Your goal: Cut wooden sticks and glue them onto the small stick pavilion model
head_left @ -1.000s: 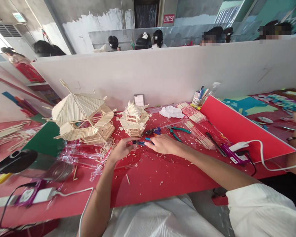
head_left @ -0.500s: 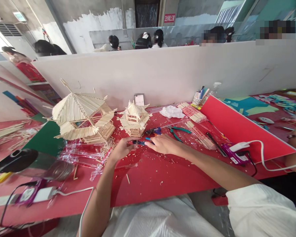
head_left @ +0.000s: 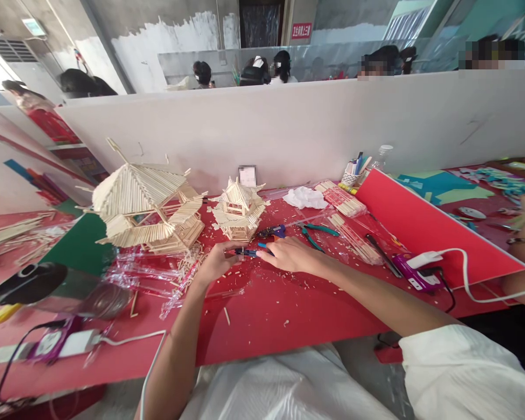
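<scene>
My right hand (head_left: 286,254) is closed around the blue handles of a pair of cutting pliers (head_left: 249,252), held low over the red tabletop. At the dark jaws, my left hand (head_left: 215,263) has its fingers pinched together; what they hold is too small to make out. Just beyond both hands stands a small pavilion model (head_left: 238,214) built of pale wooden sticks. A larger stick pavilion (head_left: 144,201) with a broad ribbed roof is to its left. Close behind my right hand lie a dark and blue tool (head_left: 271,232) and green-handled pliers (head_left: 318,232).
Bundled wooden sticks (head_left: 354,239) and crumpled white tissue (head_left: 305,198) lie to the right, before a leaning red board (head_left: 429,227). On the left are a tipped bottle (head_left: 65,289), clear plastic wrap (head_left: 144,271) and a charger with cables (head_left: 79,344). A pale partition (head_left: 289,128) runs behind.
Both hands stay nearly in place. A small pale bit that showed by the plier jaws is no longer plain to see there.
</scene>
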A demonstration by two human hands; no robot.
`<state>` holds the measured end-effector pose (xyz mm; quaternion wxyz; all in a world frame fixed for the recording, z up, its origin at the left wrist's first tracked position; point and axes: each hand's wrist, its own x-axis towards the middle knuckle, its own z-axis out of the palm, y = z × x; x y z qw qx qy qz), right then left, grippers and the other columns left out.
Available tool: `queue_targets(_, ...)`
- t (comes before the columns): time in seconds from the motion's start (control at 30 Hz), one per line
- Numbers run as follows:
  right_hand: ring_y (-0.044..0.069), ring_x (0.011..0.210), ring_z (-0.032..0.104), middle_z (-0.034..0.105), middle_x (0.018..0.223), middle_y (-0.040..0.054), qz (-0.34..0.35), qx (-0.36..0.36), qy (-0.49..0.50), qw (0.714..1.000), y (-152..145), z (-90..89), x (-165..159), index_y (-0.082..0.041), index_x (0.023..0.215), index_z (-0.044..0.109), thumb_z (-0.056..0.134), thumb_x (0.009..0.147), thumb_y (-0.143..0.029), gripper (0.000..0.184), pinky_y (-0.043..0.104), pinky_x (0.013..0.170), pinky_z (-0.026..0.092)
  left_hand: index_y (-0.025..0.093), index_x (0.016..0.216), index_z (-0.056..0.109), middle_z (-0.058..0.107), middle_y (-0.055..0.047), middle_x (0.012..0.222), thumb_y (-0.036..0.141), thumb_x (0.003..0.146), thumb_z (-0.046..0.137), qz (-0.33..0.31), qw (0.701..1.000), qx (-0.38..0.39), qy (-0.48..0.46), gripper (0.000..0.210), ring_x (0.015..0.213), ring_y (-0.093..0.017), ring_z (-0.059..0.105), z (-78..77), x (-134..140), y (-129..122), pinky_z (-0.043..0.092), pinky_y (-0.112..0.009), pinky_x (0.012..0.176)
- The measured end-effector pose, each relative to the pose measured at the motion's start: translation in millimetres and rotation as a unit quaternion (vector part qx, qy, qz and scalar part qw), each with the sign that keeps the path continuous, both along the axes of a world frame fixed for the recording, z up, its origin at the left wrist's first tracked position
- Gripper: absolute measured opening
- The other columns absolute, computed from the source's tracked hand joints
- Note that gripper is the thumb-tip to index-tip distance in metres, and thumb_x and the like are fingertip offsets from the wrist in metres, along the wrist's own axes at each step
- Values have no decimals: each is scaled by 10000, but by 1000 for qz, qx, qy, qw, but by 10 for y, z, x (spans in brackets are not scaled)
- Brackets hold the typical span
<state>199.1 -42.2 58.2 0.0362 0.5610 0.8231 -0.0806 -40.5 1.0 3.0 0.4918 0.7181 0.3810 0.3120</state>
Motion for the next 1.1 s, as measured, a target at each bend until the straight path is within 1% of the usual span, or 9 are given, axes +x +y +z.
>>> queue_targets(0.07,339,917,744,788,956,218,2,-2,-1,1000,0,6,-5,-122,947,765,244,1072,-556,689,373,774,462,156,1138,753,748,-125,1218,342,785,782,-2,1000,-21,-8,400,1050,-275,726,-17,-7,5,635,-389,873)
queue_targets(0.2,340,918,746,788,943,216,9,-6,-5,1000,2,-2,-14,-120,937,763,239,1073,-561,698,368,770,461,164,1144,753,747,-122,1225,344,767,804,-5,999,-39,-6,421,1077,-286,718,-25,-20,12,647,-378,846)
queue_targets(0.4,344,910,744,790,929,213,14,-2,-6,1000,12,-28,-15,-126,924,771,271,1069,-542,667,372,759,458,160,1079,774,764,-115,1131,329,726,829,-4,999,-38,-20,395,992,-265,730,-33,-24,24,637,-354,812)
queue_targets(0.63,358,913,748,790,937,222,25,-10,-2,1000,32,-24,-9,-119,932,768,245,1068,-551,692,392,757,466,148,1055,765,760,-115,1103,361,645,898,6,995,-93,-38,481,892,-235,738,-71,-33,40,633,-331,757)
queue_targets(0.77,371,935,748,788,967,232,21,-18,-9,1000,31,-11,-5,-115,948,769,243,1065,-561,700,405,770,476,147,1041,766,761,-118,1099,374,647,901,9,996,-86,-34,475,908,-240,740,-99,-29,47,628,-315,740)
queue_targets(0.9,367,959,744,788,997,233,16,-28,-16,999,22,13,-4,-117,962,774,249,1063,-568,699,408,797,484,147,1046,766,764,-122,1094,386,643,898,7,996,-88,-33,488,865,-228,740,-114,-20,49,627,-313,717)
queue_targets(1.1,363,960,743,790,975,230,20,-30,-14,999,31,5,-16,-118,959,779,217,1061,-590,741,406,800,488,148,1029,775,762,-123,1097,369,643,891,14,997,-76,-31,460,840,-224,736,-100,-16,43,626,-325,723)
